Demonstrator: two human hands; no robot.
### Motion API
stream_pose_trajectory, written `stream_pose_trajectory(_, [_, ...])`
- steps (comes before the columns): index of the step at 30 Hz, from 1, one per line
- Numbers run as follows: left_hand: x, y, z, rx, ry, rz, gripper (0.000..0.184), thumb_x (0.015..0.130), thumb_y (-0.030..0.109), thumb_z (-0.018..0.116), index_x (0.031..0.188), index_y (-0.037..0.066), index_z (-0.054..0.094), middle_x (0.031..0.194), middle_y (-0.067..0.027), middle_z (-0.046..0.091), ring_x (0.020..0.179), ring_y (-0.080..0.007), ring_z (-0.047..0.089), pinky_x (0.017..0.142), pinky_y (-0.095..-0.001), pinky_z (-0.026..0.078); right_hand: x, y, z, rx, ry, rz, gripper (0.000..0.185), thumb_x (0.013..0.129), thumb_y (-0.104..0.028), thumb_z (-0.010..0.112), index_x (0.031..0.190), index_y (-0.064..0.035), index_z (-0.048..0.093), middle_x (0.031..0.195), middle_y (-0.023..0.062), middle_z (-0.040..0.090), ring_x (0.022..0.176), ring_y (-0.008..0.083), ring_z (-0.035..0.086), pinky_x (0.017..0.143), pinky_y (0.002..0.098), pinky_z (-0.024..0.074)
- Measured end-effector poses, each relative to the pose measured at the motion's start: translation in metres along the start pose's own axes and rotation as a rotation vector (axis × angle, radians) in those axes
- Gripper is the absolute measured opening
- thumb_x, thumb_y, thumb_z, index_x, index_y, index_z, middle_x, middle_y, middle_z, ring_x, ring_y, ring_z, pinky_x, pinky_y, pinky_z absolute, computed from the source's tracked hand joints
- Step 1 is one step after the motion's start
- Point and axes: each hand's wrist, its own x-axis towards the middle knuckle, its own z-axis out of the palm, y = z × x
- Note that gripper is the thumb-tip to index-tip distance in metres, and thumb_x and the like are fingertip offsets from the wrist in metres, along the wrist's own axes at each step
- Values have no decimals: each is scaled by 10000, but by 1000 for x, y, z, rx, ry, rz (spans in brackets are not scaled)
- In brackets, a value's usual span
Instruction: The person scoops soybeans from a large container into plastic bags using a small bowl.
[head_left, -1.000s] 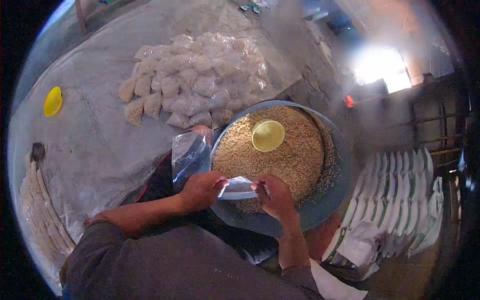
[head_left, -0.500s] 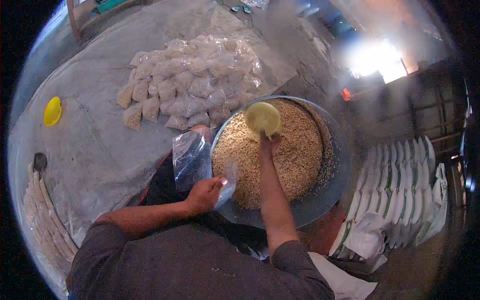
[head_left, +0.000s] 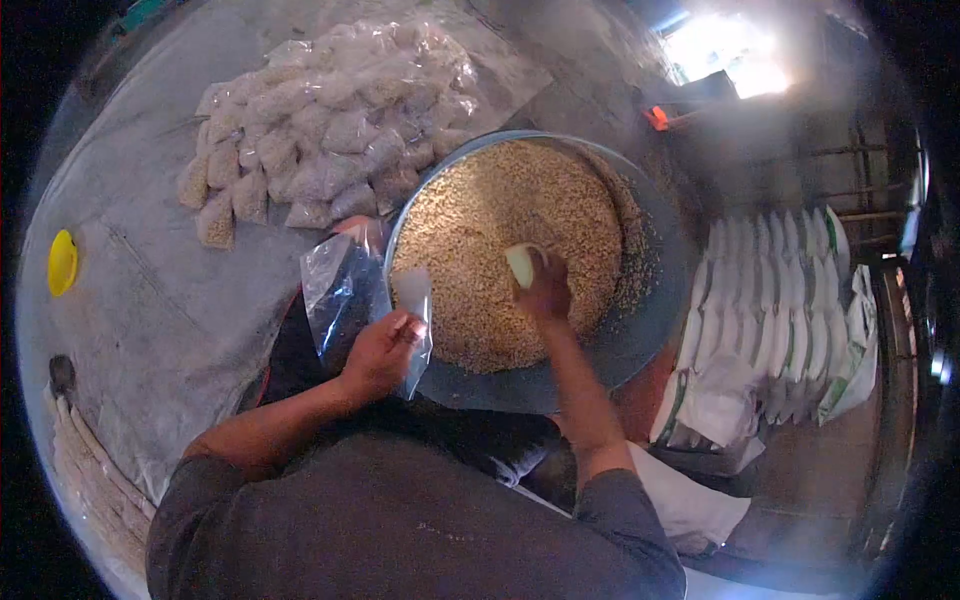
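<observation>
A large blue-grey tub [head_left: 655, 300] holds a heap of tan grain-like pieces [head_left: 470, 250]. My right hand [head_left: 545, 290] grips a pale yellow bowl [head_left: 519, 265], tilted on its side at the surface of the heap. Over the tub's near left rim, my left hand [head_left: 382, 352] pinches a clear plastic bag [head_left: 415, 325], which hangs limp with no grain visible in it. More clear plastic [head_left: 335, 285] lies across my leg, left of the tub.
Many filled clear bags [head_left: 320, 140] are piled on the grey sheet [head_left: 130, 310] beyond the tub. A yellow bowl [head_left: 62, 263] lies at far left, above long pale bundles [head_left: 95, 480]. White packs [head_left: 765, 310] stand in rows at right.
My right hand has let go of the clear bag, reached into the tub and taken hold of the pale bowl, which has tipped and come nearer. My left hand keeps the bag. The view has shifted.
</observation>
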Motion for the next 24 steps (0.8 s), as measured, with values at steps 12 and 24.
stream_pose_trajectory(12, [6,-21,6,-265,-105,-171,365,1060,394,491,914,66,557,733,30,458,671,-77,434,593,-288,397,-43,-93,152,2195,-260,948,582,984,-297,563,1469,-41,367,1396,152,494,1206,381,554,1002,548,485])
stream_pose_trajectory(24, [8,-12,20,-284,-41,-260,269,1037,329,547,963,81,618,738,10,548,607,-89,489,553,-265,406,-188,-73,97,1700,231,1425,346,1059,-235,440,1336,-35,495,1164,124,613,1086,273,624,854,409,529])
